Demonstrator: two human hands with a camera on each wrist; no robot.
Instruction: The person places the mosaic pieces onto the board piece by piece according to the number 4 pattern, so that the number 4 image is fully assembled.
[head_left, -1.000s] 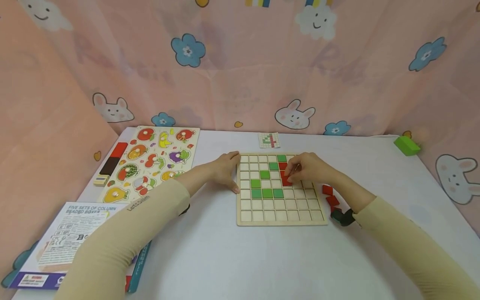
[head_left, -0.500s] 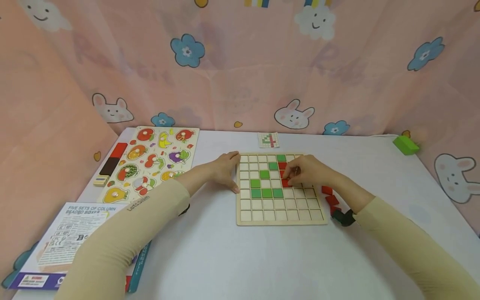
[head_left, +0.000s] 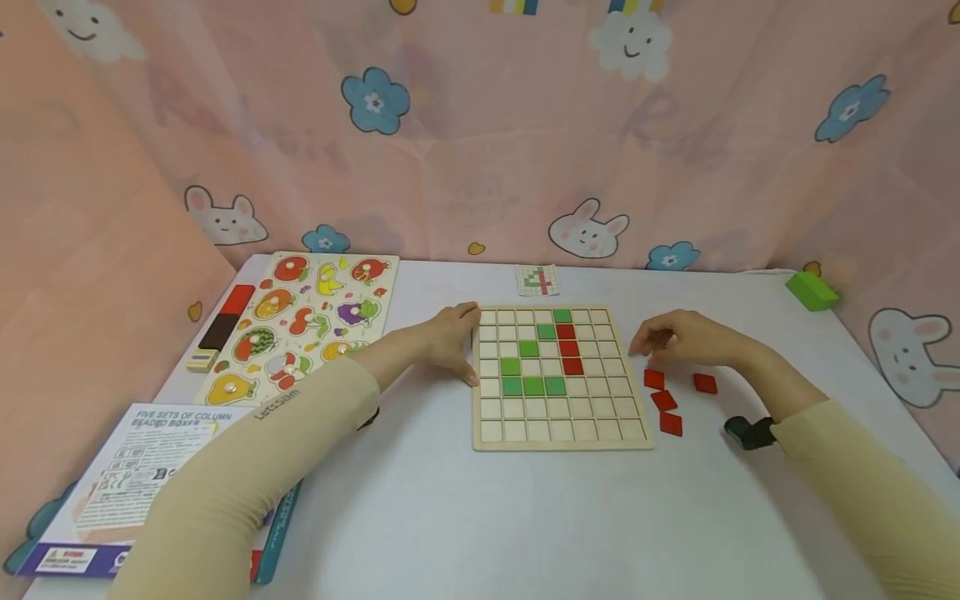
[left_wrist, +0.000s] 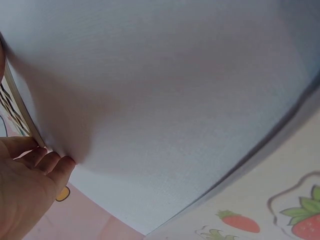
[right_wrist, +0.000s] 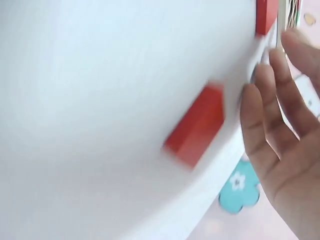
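Both arms wear long, close-fitting cream-beige sleeves that end at the wrists. The left sleeve (head_left: 247, 467) carries small dark lettering near the elbow, too small to read surely. A black wrist strap (head_left: 750, 432) sits at the right cuff. The left hand (head_left: 447, 340) and right hand (head_left: 686, 337) are bare, without rings or gloves.

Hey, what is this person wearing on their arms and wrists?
Both arms wear long cream-beige sleeves; the left sleeve bears small dark lettering near the elbow. A dark strap device sits at the right wrist. The left hand and right hand are bare.
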